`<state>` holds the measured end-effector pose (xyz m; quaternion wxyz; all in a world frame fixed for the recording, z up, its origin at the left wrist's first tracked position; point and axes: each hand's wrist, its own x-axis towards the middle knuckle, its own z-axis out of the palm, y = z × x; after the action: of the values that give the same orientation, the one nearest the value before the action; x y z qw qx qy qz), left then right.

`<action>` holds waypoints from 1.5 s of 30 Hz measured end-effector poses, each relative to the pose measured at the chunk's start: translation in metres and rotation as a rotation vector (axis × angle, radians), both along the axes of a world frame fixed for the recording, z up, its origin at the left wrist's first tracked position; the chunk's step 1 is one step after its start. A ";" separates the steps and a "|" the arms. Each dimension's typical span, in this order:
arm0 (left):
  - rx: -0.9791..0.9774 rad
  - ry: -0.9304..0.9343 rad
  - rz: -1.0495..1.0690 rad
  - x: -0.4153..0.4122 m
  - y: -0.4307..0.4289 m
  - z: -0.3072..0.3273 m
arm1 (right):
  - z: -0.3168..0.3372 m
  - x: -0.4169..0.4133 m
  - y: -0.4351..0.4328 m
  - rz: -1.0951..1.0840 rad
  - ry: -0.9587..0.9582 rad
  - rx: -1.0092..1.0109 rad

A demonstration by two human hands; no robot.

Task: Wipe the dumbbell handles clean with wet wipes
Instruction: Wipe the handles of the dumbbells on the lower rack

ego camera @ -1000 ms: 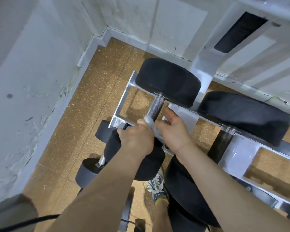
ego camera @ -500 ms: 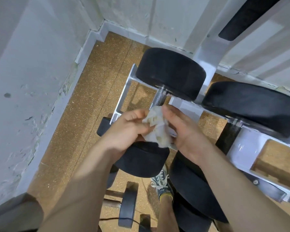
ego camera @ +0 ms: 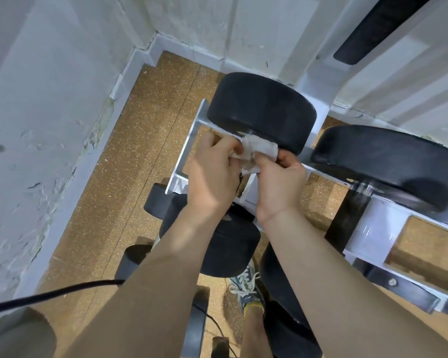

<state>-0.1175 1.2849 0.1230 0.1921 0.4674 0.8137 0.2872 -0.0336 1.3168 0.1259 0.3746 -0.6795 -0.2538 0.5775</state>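
Higher now, left hand (ego camera: 212,177) and right hand (ego camera: 279,184) pinch the wet wipe (ego camera: 256,151) in curled fingers against the dumbbell (ego camera: 261,109) on its white rack (ego camera: 189,148), above speckled brown floor (ego camera: 130,177) and peeling corner walls (ego camera: 49,99).

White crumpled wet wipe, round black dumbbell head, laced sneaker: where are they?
Crumpled white wet wipe (ego camera: 259,149), head view, exposed middle.
Round black dumbbell head (ego camera: 261,107), head view, curved side.
Dark laced sneaker (ego camera: 245,285), head view, white laces.
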 end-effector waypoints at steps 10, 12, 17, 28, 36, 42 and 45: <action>0.043 -0.082 -0.076 -0.005 0.019 -0.005 | -0.017 -0.012 0.010 -0.184 -0.081 -0.099; 0.005 0.005 -0.208 -0.007 0.008 -0.005 | -0.015 -0.007 -0.003 0.096 -0.340 0.079; -0.231 0.188 -0.445 -0.011 -0.018 -0.001 | -0.008 0.014 -0.034 0.604 -0.526 0.136; -0.356 0.058 -0.121 0.003 -0.087 0.026 | -0.012 0.025 -0.045 0.873 -0.459 -0.008; -0.296 0.064 0.465 0.040 -0.102 0.003 | -0.001 0.031 -0.041 1.315 -0.582 0.077; -0.218 0.123 0.516 0.041 -0.103 -0.004 | 0.005 -0.001 -0.025 1.526 -0.650 0.342; -0.213 0.124 0.508 0.041 -0.104 -0.006 | 0.010 -0.013 -0.020 1.675 -0.617 0.446</action>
<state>-0.0767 1.1812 0.1169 0.1118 0.2422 0.9407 0.2096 -0.0467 1.2965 0.1354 -0.1278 -0.3098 -0.8571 0.3912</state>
